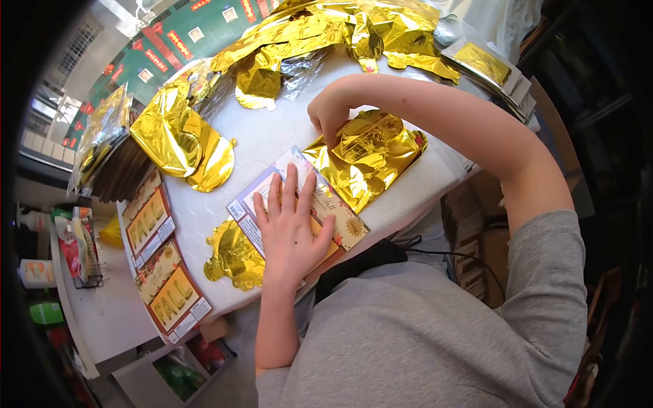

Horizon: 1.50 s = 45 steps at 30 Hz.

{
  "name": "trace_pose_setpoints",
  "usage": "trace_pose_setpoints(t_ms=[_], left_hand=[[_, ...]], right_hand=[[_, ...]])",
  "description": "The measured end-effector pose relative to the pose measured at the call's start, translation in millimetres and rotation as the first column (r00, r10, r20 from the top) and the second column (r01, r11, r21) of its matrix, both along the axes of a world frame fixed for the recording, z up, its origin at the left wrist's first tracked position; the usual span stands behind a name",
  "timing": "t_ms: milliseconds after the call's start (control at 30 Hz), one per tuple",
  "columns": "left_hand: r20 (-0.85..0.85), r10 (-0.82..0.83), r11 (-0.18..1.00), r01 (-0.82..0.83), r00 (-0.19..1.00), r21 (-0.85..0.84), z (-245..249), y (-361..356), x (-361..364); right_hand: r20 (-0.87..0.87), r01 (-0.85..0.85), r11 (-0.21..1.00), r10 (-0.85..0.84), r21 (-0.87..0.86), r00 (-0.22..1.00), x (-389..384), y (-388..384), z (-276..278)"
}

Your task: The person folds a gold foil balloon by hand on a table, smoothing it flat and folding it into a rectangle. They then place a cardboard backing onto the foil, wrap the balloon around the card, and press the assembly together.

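Observation:
My left hand [294, 228] lies flat with fingers spread on a printed card package [339, 209], pressing it against the white-covered table [275, 139]. My right hand [332, 117] bends down at the wrist, its fingers closed at the upper left edge of a folded gold foil balloon [374, 160]. This shiny, crumpled foil overlaps the upper right part of the card. Another flat gold foil piece [235, 255] sits just left of my left wrist, partly hidden. My right fingertips are partly hidden.
Gold foil balloons [313, 34] spread along the far edge, with another gold foil piece [183, 139] at left. Two FALL packages [173, 292] lie along the left edge. Stacked packages stand at far left [112, 160] and far right [493, 68]. A drawer [163, 374] sits below.

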<state>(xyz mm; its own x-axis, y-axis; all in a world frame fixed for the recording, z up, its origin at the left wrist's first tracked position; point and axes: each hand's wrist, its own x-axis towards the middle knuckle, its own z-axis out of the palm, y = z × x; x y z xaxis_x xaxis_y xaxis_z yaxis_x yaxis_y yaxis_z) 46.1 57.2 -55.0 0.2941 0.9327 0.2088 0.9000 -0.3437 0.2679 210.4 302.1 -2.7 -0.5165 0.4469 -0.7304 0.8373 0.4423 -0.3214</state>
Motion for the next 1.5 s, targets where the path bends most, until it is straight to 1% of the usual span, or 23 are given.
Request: trace_pose_setpoints(t_ms=[267, 367, 433, 467, 533, 600, 667, 733, 767, 800, 833, 900, 933, 967, 1033, 1133, 1167, 1267, 1300, 1333, 1400, 1433, 1500], left_hand=[[-0.011, 0.018, 1.000, -0.018, 1.000, -0.006, -2, -1, 1], [-0.005, 0.014, 1.000, -0.014, 1.000, 0.007, -3, -1, 1], [-0.003, 0.013, 1.000, -0.013, 1.000, 0.010, -2, -1, 1], [-0.003, 0.011, 1.000, -0.011, 1.000, 0.011, -2, -1, 1], [0.023, 0.006, 1.000, -0.006, 1.000, 0.013, -3, -1, 0], [0.047, 0.002, 1.000, -0.003, 0.999, 0.017, -6, -1, -1], [-0.020, 0.020, 1.000, -0.020, 1.000, 0.010, -8, -1, -2], [-0.063, -0.060, 0.983, 0.048, 0.996, -0.176, -15, -3, -13], [0.188, 0.059, 0.942, 0.008, 0.980, -0.335, -21, -9, -13], [0.405, 0.214, 0.873, 0.012, 0.889, -0.488, -28, -16, -14], [0.440, 0.156, 0.900, 0.057, 0.884, -0.433, -51, -25, -30], [0.395, 0.177, 0.821, 0.086, 0.902, -0.565, -65, -23, -35], [0.365, 0.196, 0.790, 0.074, 0.910, -0.609, -84, -23, -45], [0.372, 0.204, 0.794, 0.069, 0.905, -0.605, -81, -28, -44], [0.713, 0.252, 0.806, 0.265, 0.654, -0.529, -71, -36, -38], [0.802, 0.288, 0.788, 0.346, 0.524, -0.509, -90, -37, -36], [0.800, 0.298, 0.789, 0.338, 0.521, -0.514, -104, -38, -35], [0.353, -0.061, 0.961, 0.151, 0.934, -0.232, -152, -38, -36], [0.820, 0.344, 0.799, 0.316, 0.458, -0.512, -83, -38, -31], [0.818, 0.347, 0.800, 0.311, 0.458, -0.513, -75, -37, -32], [0.633, 0.174, 0.881, 0.168, 0.755, -0.443, -68, -34, -33], [0.350, 0.043, 0.962, 0.056, 0.936, -0.268, -67, -33, -31], [0.318, 0.003, 0.974, 0.070, 0.948, -0.216, -47, -30, -32]], right_hand=[[0.120, -0.079, 0.995, 0.086, -0.061, 0.989, -7, -1, 26], [0.146, -0.025, 0.991, 0.044, -0.131, 0.988, -7, -3, 31], [0.144, -0.011, 0.956, 0.056, -0.294, 0.988, -16, 0, 34], [0.114, -0.162, 0.964, 0.189, -0.210, 0.975, -26, -18, 65], [0.155, -0.157, 0.984, 0.168, -0.080, 0.974, -44, -33, 80], [0.087, 0.062, 0.950, -0.037, -0.306, 0.996, -66, -31, 57], [0.043, -0.093, 0.836, 0.138, -0.540, 0.989, -74, -25, 48], [-0.010, 0.001, 0.852, -0.007, -0.523, 1.000, -67, -48, 71], [-0.010, -0.003, 0.853, -0.003, -0.522, 1.000, -58, -49, 72], [-0.120, 0.043, 0.879, -0.112, -0.475, 0.986, -46, -48, 72], [-0.232, 0.095, 0.897, -0.212, -0.431, 0.949, -33, -50, 71], [-0.445, 0.283, 0.950, -0.311, -0.130, 0.840, -4, -47, 30], [-0.494, 0.224, 0.929, -0.053, 0.294, 0.868, 17, -57, 17], [-0.501, 0.231, 0.866, 0.025, 0.443, 0.865, 35, -79, 2], [-0.613, 0.360, 0.834, -0.033, 0.418, 0.789, 53, -128, -36], [-0.673, 0.254, 0.881, 0.093, 0.399, 0.734, 50, -182, -51], [-0.660, 0.280, 0.836, 0.124, 0.472, 0.741, 45, -194, -56], [-0.613, 0.282, 0.770, 0.173, 0.572, 0.771, 36, -206, -56], [-0.590, 0.267, 0.761, 0.182, 0.591, 0.787, 36, -206, -56], [-0.566, 0.253, 0.750, 0.190, 0.611, 0.802, 35, -206, -56], [-0.546, 0.241, 0.738, 0.202, 0.631, 0.813, 34, -207, -57], [-0.525, 0.230, 0.724, 0.210, 0.650, 0.825, 34, -208, -58], [-0.510, 0.224, 0.705, 0.224, 0.673, 0.830, 33, -208, -59]])
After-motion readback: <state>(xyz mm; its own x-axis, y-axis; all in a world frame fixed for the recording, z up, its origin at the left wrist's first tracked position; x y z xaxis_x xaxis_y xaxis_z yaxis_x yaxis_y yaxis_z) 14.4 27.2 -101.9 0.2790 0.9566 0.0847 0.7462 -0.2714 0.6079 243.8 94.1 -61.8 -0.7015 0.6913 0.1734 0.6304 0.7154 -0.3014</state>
